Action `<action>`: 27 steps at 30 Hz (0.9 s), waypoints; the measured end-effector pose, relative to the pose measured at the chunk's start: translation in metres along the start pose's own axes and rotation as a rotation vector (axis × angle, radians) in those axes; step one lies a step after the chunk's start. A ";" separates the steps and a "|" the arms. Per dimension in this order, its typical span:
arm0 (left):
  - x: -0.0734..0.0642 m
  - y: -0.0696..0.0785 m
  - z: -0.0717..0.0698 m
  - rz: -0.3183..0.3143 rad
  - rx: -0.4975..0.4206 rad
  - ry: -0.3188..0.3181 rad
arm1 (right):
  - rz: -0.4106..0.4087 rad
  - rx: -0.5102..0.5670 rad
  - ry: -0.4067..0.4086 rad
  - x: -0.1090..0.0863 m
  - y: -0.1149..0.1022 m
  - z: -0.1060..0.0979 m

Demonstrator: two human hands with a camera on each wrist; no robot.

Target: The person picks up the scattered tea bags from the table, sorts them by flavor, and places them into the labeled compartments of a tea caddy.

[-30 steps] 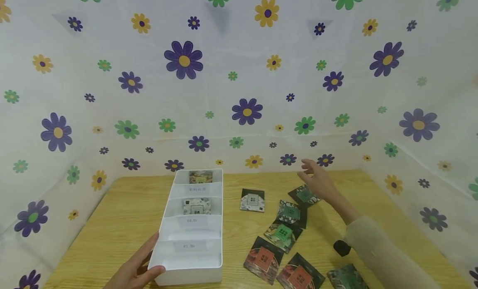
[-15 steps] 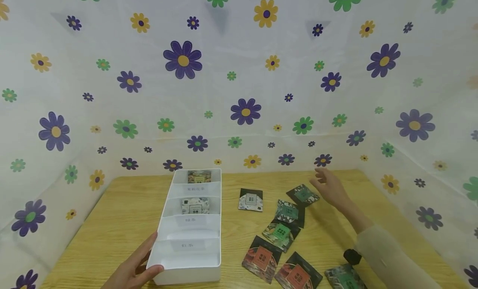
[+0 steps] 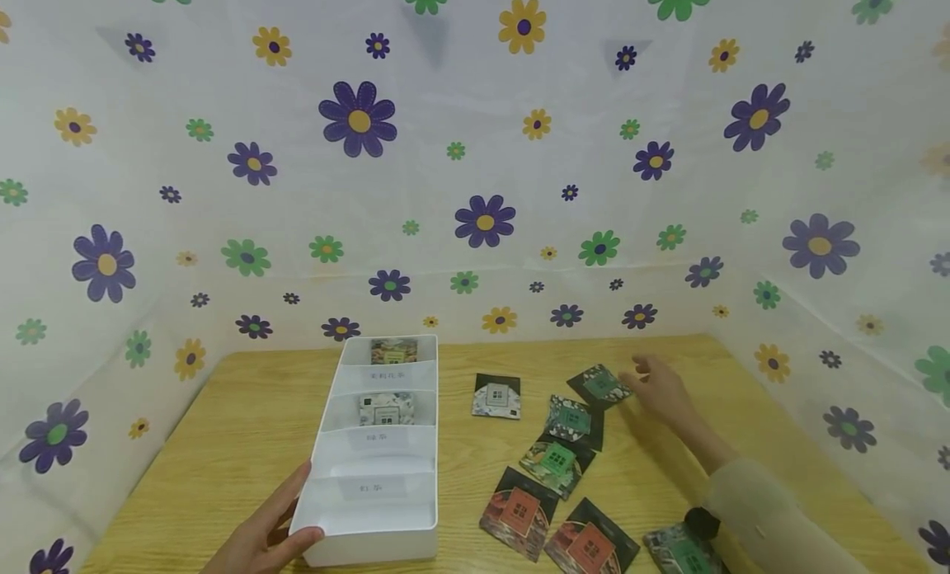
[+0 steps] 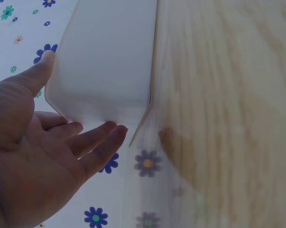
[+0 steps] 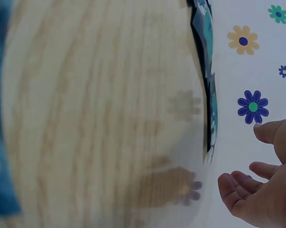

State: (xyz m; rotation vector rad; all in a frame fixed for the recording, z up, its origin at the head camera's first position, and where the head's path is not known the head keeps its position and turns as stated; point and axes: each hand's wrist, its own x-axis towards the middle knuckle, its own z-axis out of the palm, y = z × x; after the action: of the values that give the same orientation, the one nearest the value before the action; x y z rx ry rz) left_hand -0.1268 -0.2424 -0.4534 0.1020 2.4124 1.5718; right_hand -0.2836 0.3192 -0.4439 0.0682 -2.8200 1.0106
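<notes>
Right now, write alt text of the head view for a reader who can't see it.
A person's left hand grips the near left corner of a white divided tray with packets in it. The right hand hovers near a green-labelled packet among others scattered on a wooden table.

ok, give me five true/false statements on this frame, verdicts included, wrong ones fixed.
1. The left hand grips the white divided organizer at its near end. True.
2. The right hand holds nothing. True.
3. Two red-label tea sachets lie on the wood-grain table. True.
4. The organizer's far compartment is empty. False: it holds a yellow-label sachet.
5. The right hand is nearest to the red-label sachets. False: it is nearest to a teal-label sachet.
</notes>
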 end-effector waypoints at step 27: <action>0.002 -0.006 -0.001 0.060 0.006 0.001 | 0.020 -0.241 -0.061 0.010 0.001 0.025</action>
State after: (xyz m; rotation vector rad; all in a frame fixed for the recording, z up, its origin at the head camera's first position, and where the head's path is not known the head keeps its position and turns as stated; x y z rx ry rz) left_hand -0.1281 -0.2449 -0.4588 0.1760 2.4366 1.5902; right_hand -0.2964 0.3041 -0.4622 0.0442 -2.9796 0.6761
